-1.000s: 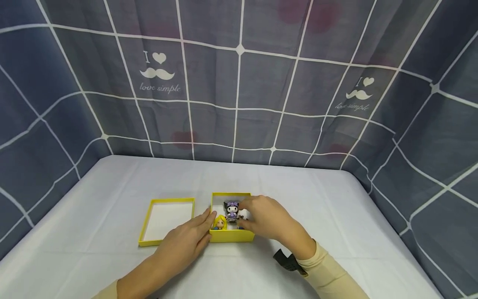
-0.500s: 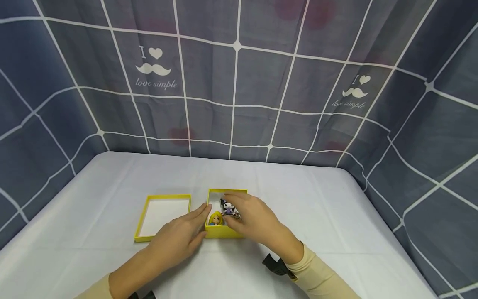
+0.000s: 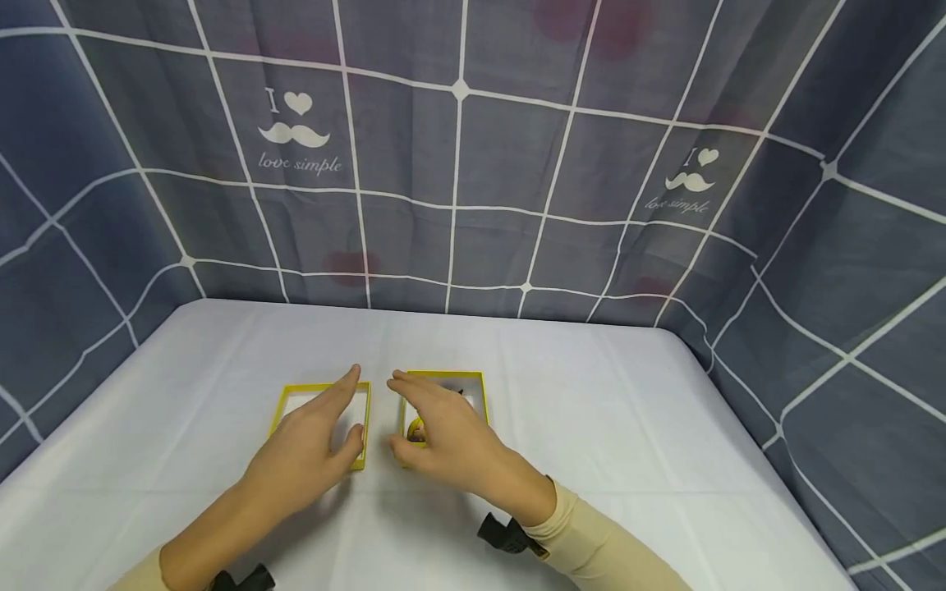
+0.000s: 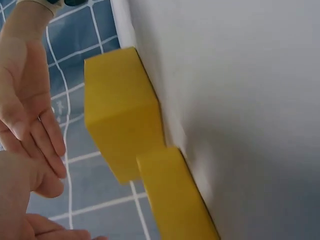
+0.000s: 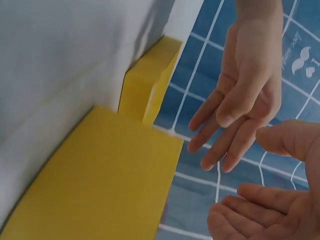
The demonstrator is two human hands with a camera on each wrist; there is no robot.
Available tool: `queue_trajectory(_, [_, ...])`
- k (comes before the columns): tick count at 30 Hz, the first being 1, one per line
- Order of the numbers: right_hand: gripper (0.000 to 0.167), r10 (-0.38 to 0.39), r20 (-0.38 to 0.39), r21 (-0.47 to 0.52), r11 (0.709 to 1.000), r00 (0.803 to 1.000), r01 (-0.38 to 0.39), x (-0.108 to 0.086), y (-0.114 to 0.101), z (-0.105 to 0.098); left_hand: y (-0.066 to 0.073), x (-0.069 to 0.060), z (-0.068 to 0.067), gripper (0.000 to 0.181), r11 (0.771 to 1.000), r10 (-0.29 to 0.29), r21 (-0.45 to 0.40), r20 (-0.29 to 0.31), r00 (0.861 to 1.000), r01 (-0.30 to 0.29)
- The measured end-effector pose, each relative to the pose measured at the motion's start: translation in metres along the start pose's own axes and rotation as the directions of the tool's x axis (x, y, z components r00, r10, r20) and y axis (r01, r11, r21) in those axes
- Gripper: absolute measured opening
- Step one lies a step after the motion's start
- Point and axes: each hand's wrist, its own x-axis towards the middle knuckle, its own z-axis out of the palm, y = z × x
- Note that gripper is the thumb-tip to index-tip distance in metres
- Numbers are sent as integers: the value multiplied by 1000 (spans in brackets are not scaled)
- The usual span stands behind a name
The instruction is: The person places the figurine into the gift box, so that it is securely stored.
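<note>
In the head view my left hand (image 3: 303,447) hovers over a shallow yellow-rimmed lid (image 3: 310,387), fingers extended and holding nothing. My right hand (image 3: 451,431) is above a yellow box (image 3: 483,392), its fingers loosely bent with nothing between them. Inside the box a yellow-haired figurine (image 3: 416,430) shows between thumb and fingers; a dark tip of another figurine (image 3: 461,392) peeks out behind the hand. Both wrist views show the two palms facing each other with bare space between. The box's yellow side (image 4: 125,110) and the lid's yellow edge (image 4: 172,195) appear beside the hands.
A white cloth-covered table (image 3: 591,427) lies beneath everything, the lid standing left of the box with a narrow gap. A dark grid-patterned curtain (image 3: 414,148) rises behind the table and at both sides.
My left hand has left the box's side and moved left over the lid. My right hand has let go of the black-and-purple figurine in the box and lifted, shifting left.
</note>
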Motion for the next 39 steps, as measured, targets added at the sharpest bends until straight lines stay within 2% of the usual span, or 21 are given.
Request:
queue_trajectory(4, [65,56,41,61,996,998,-58,5,-10,9,-10,-7,-13,68,999,-51,-16,-41,998,50])
queue_trajectory(6, [69,89,60,98,991,994,-95,7,-15,13,-15,-10,-19,67,995,-98,-32,-36,995,97])
queue_trajectory(8, [73,121,77,150,980,990,-131,9,-19,19,-20,-12,-24,65,987,-154,-43,-15,988,154])
queue_trajectory(11, [76,189,116,227,951,975,-212,13,-24,25,-31,-15,-29,69,969,-243,-39,38,969,245])
queue_trajectory(15, [79,322,182,300,881,929,-365,18,-31,34,-42,-19,-31,73,951,-308,-22,66,949,310])
queue_trajectory(18, [83,404,242,357,809,882,-468,21,-35,41,-48,-22,-29,73,941,-336,-12,74,939,337])
queue_trajectory(20, [86,444,279,397,754,852,-523,23,-38,46,-50,-24,-28,70,940,-340,-13,78,937,342])
queue_trajectory(23, [91,492,316,466,664,811,-584,23,-40,53,-53,-25,-26,47,941,-334,-30,92,938,338])
queue_trajectory(25, [84,490,320,542,608,811,-581,24,-40,59,-54,-26,-25,46,940,-334,-40,99,937,339])
queue_trajectory(27, [80,494,318,591,565,809,-576,24,-40,64,-54,-27,-25,46,937,-341,-45,106,934,348])
queue_trajectory(30, [81,510,319,615,530,799,-584,25,-41,70,-55,-27,-25,42,934,-347,-51,97,933,353])
queue_trajectory(32, [92,544,333,584,522,770,-622,26,-41,73,-55,-27,-24,23,936,-343,-51,89,935,349])
queue_trajectory(34, [96,559,350,573,507,752,-644,26,-41,75,-56,-27,-23,21,936,-344,-55,81,936,349])
queue_trajectory(36, [96,563,353,575,500,747,-648,27,-40,78,-56,-27,-22,22,936,-344,-53,67,936,348])
queue_trajectory(39, [93,558,335,614,482,759,-625,26,-40,81,-56,-28,-21,23,931,-357,-60,53,933,360])
